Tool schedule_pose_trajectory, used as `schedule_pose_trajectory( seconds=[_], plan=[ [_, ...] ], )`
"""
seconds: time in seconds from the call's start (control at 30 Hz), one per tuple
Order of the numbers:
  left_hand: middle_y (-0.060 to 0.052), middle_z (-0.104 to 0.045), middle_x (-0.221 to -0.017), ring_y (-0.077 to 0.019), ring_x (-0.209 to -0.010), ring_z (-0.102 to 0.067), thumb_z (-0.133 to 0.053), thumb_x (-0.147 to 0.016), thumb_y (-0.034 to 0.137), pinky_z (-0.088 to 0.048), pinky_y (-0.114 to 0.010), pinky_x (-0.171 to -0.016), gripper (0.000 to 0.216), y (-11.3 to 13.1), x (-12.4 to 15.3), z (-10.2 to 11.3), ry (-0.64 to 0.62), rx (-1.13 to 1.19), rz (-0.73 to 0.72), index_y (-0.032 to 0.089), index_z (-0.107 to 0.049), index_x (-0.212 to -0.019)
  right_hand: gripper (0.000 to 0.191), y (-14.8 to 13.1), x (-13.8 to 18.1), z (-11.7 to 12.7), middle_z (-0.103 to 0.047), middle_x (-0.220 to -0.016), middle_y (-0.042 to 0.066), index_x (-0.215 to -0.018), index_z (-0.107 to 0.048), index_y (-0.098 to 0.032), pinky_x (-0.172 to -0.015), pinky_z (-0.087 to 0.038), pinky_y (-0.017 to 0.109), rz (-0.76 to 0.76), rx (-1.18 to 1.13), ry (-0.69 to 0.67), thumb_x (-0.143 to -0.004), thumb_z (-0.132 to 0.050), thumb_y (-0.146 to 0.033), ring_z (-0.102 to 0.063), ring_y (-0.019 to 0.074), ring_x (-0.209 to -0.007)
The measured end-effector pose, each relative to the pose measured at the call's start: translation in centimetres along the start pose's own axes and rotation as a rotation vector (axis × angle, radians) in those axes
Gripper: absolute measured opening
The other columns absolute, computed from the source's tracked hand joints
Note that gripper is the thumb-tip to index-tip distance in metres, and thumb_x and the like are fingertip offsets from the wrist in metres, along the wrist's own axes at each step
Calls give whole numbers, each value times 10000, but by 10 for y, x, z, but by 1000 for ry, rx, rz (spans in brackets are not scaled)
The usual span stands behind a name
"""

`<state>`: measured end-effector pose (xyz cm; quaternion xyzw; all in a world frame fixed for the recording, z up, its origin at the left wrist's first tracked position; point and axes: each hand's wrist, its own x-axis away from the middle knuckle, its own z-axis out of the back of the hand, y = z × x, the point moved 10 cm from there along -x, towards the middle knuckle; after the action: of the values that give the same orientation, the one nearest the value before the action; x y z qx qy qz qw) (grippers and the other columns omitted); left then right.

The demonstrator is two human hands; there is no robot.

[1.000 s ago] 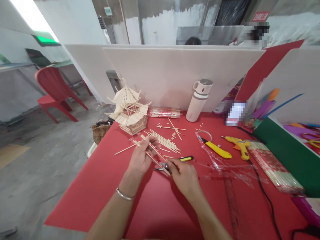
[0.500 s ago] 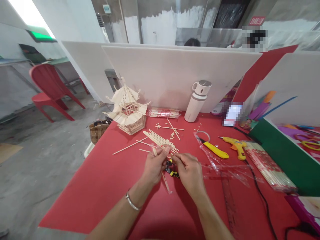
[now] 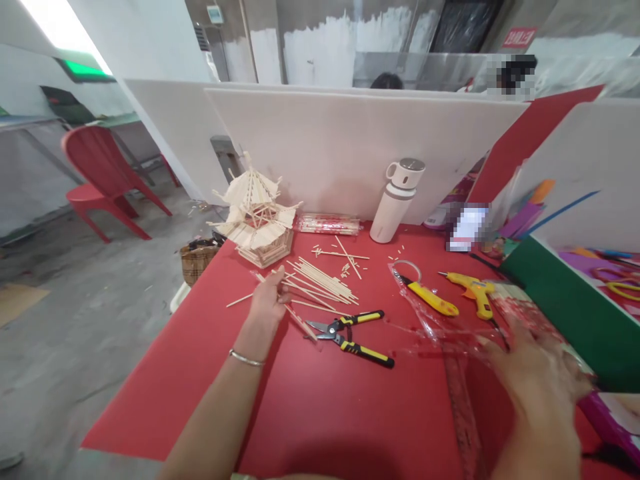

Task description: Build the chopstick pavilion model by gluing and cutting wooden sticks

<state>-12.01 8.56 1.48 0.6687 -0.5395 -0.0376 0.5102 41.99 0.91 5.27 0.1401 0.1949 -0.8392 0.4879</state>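
– the right hand (image 3: pixel 537 370) has swung far to the right since half a second ago, and the left hand (image 3: pixel 270 293) has shifted left, so the two are now well apart.
– what's the left one got?
– it's pinching a red-printed plastic sleeve of sticks (image 3: pixel 303 325), held slantwise over the red tabletop (image 3: pixel 200 393), the lower end right by the blades of the pruning shears (image 3: pixel 333 330).
– are those closed?
– no, they lie with blades and handles apart.
– and the right hand?
– blurred. its fingers look spread near the wrapped stick bundle (image 3: pixel 517 307) and the hot glue gun (image 3: pixel 475 291), but i can't tell whether it holds or touches anything.
– what's beyond the left hand?
– loose wooden sticks (image 3: pixel 327 283), a two-tiered wooden pagoda model (image 3: pixel 253 191), and farther right an upright white insulated bottle (image 3: pixel 393 210).
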Motion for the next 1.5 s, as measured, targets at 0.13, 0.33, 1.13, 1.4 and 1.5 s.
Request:
schedule_pose_trajectory(
  seconds=[0.13, 0.33, 1.13, 1.4, 1.5],
  plan=[
    [53, -550, -644, -46, -406, -479, -700, -830, 176, -210, -118, -301, 169, 3, -1, 4, 74, 20, -55, 180, -531, -822, 727, -50, 9, 21, -601, -1368, 268, -1439, -576, -202, -915, -417, 625, 118, -198, 57, -830, -580, -601, -576, 470, -1197],
    [-30, -648, -718, -62, -448, -478, -592, -778, 132, -246, -133, -310, 68, -2, 42, -50, -387, 154, 75, 120, -643, -821, 410, -230, 93, 15, -773, -1010, 90, -1042, -749, -242, -777, -526, 335, 387, -911, -548, -963, -475, -537, -699, 242, -866],
    [-83, -721, -1205, -151, -857, -642, -867, -697, 464, -529, -239, -709, 314, -20, 74, -51, -384, -42, -274, 178, -776, -788, 361, -255, 106, 32, -697, -713, 41, -734, -742, -259, -755, -399, 318, 463, -858, -465, -1001, -536, -385, -561, 220, -817],
    [-102, -734, -1055, -139, -748, -631, -917, -636, 436, -511, -245, -650, 346, -85, 104, -58, -518, -193, -83, 154, -799, -799, 318, -253, 106, 41, -718, -750, 35, -820, -762, -255, -790, -416, 339, 493, -846, -429, -1009, -524, -351, -561, 229, -833],
    [-58, -717, -835, -123, -670, -604, -895, -678, 429, -511, -238, -629, 326, -56, 90, -57, -486, -102, -112, 165, -781, -831, 331, -257, 107, 44, -734, -771, 21, -851, -773, -265, -804, -412, 352, 557, -782, -409, -1020, -512, -379, -566, 231, -836]
  ],
)
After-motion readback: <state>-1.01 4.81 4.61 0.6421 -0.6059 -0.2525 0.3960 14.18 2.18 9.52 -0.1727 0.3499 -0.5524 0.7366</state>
